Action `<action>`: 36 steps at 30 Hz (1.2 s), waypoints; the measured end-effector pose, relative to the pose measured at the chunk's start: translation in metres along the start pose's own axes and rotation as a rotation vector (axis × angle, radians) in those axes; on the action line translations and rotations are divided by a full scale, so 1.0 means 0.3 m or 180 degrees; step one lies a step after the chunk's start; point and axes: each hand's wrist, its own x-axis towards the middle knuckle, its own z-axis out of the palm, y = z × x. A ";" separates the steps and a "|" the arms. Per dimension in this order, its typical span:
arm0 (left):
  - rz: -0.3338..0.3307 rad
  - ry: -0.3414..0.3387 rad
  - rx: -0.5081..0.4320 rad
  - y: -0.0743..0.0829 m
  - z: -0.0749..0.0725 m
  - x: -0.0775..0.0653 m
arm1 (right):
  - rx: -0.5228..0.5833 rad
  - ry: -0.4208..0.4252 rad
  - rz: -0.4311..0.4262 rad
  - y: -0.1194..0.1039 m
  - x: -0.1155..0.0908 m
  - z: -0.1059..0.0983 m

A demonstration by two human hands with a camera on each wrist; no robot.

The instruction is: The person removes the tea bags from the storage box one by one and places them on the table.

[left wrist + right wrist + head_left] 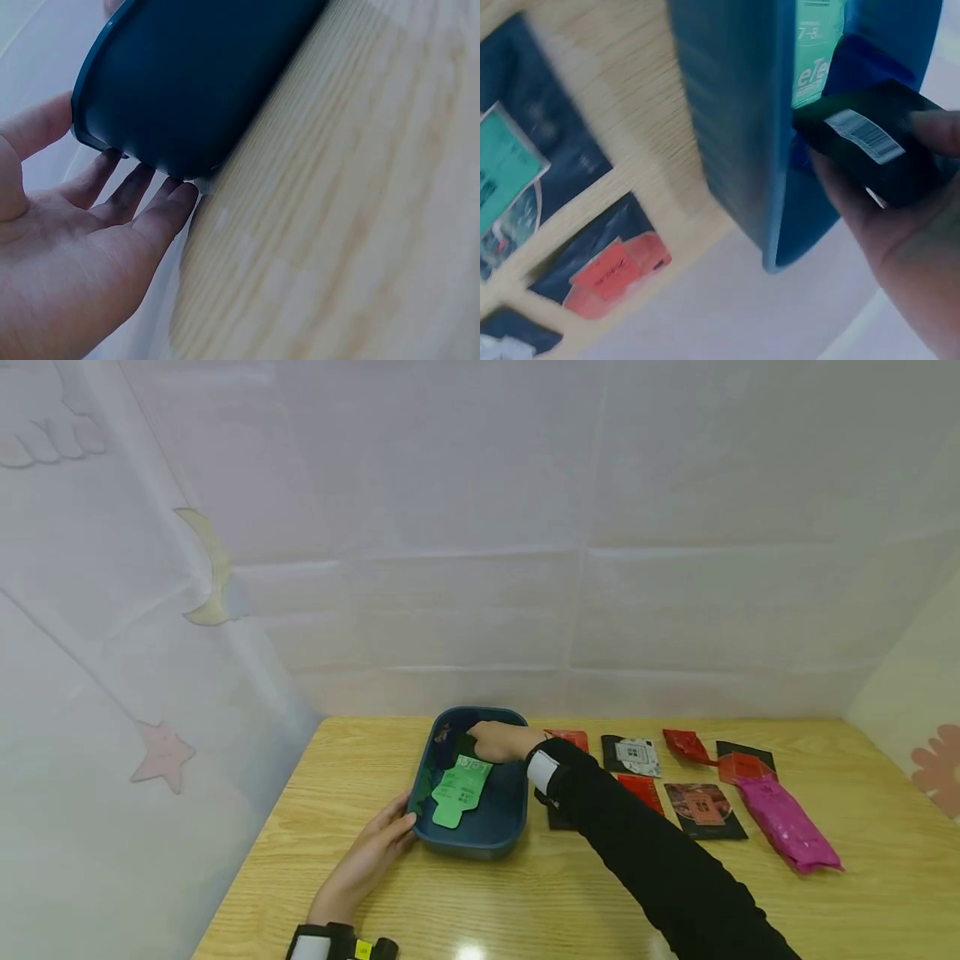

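A dark blue plastic bin (480, 842) stands at the back of the wooden table. My left hand (372, 852) touches its near left corner from outside; in the left wrist view the thumb meets the rim and the fingertips rest against the wall. My right hand (504, 742) reaches into the back of the bin. Between its thumb and fingers it pinches a dark packet (866, 142) with a white barcode, best seen in the right wrist view. A green packet (462, 787) lies in the bin, and dark items there are partly hidden.
Right of the bin lie several flat packets: a black and white one (632, 755), a brown one (705, 811), a dark and red one (746, 764). A red crumpled packet (687, 746) and a long pink pack (789, 823) lie farther right. A pale sheet (465, 568) hangs behind.
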 end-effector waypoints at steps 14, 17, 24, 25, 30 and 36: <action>0.0023 -0.0126 0.0009 -0.007 0.002 0.016 | -0.0507 0.0833 -0.1260 0.137 -0.216 0.044; 0.0063 -0.0131 0.0033 -0.003 -0.005 0.020 | -0.0856 0.1178 -0.1571 0.168 -0.250 0.043; 0.0079 -0.0101 0.0082 0.007 -0.011 0.027 | -0.1860 0.1752 -0.1677 0.250 -0.324 0.038; 0.0066 -0.0088 0.0084 0.007 -0.011 0.027 | -0.1939 0.1773 -0.1685 0.260 -0.339 0.042; 0.0052 -0.0035 0.0121 0.009 -0.011 0.030 | -0.2134 0.1851 -0.1840 0.310 -0.408 0.076; 0.0039 -0.0038 0.0146 0.006 -0.012 0.034 | -0.2201 0.1955 -0.1946 0.358 -0.482 0.136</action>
